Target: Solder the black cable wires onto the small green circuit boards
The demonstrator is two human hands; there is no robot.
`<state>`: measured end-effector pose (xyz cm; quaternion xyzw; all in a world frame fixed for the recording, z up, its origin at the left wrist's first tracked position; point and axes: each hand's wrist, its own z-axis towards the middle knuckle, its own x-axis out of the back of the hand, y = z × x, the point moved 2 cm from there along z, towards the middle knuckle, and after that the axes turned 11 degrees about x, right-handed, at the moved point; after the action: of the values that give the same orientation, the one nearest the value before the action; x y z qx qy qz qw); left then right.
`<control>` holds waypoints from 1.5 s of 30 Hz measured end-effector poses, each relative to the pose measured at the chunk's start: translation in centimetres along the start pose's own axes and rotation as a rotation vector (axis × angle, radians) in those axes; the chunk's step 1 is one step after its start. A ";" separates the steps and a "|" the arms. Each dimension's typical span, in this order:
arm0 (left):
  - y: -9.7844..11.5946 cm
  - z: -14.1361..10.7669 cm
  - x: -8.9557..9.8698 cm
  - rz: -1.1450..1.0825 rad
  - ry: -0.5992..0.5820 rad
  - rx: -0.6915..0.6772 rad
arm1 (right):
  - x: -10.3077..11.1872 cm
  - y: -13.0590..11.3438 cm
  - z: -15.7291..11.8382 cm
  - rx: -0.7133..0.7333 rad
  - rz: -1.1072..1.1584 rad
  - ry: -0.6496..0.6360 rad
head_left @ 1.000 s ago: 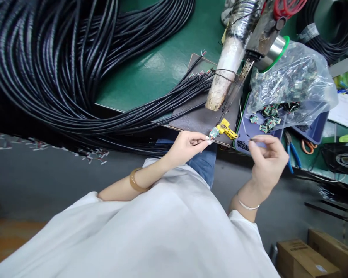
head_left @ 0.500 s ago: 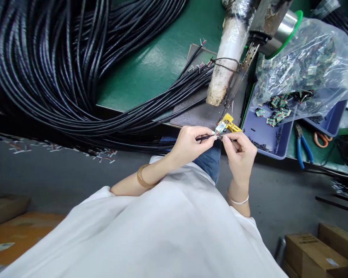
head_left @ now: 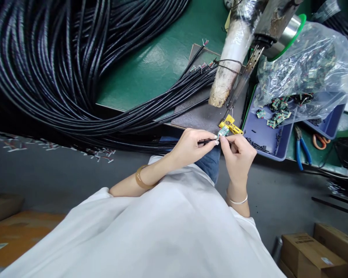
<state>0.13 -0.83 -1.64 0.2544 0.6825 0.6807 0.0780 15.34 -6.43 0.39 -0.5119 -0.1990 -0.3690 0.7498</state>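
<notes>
My left hand (head_left: pixel 193 147) is closed in a pinch on the end of a black cable (head_left: pixel 203 142), whose thin coloured wires come out at the fingertips. A small green circuit board (head_left: pixel 223 131) sits just beyond the fingertips, by a yellow holder (head_left: pixel 231 124). My right hand (head_left: pixel 238 152) is closed too, thumb and forefinger pressed together at the lower edge of the board, beside the wires. Whatever lies between those fingers is too small to make out. Above the holder, a soldering iron (head_left: pixel 240 87) points down with its tip close to the yellow piece.
Many black cables (head_left: pixel 84 96) fill the left side of the bench. A whitish tube (head_left: pixel 224 73) slants beside the iron. To the right are a purple tray (head_left: pixel 265 139) with small parts, a plastic bag of boards (head_left: pixel 310 65), a solder spool (head_left: pixel 288 36), blue-handled pliers (head_left: pixel 303 150) and orange-handled scissors (head_left: pixel 319 141).
My right fingertips have moved slightly left, closer to my left fingertips. The circuit board has shifted a little right and down and turned. The view has moved slightly.
</notes>
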 end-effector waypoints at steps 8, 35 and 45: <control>0.0 0.1 0.6 -0.269 -0.133 0.195 | 2.0 -0.7 -0.2 -0.010 0.166 0.349; 0.3 1.8 0.6 -0.372 -0.063 0.291 | 2.6 0.5 -0.2 0.235 -0.122 -0.045; 0.7 2.4 0.4 -0.409 -0.061 0.215 | 3.1 -0.4 -0.4 0.252 -0.094 0.235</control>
<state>1.05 1.48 -0.98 0.1380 0.7858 0.5660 0.2075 17.05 -7.94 2.61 -0.3573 -0.1785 -0.4328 0.8082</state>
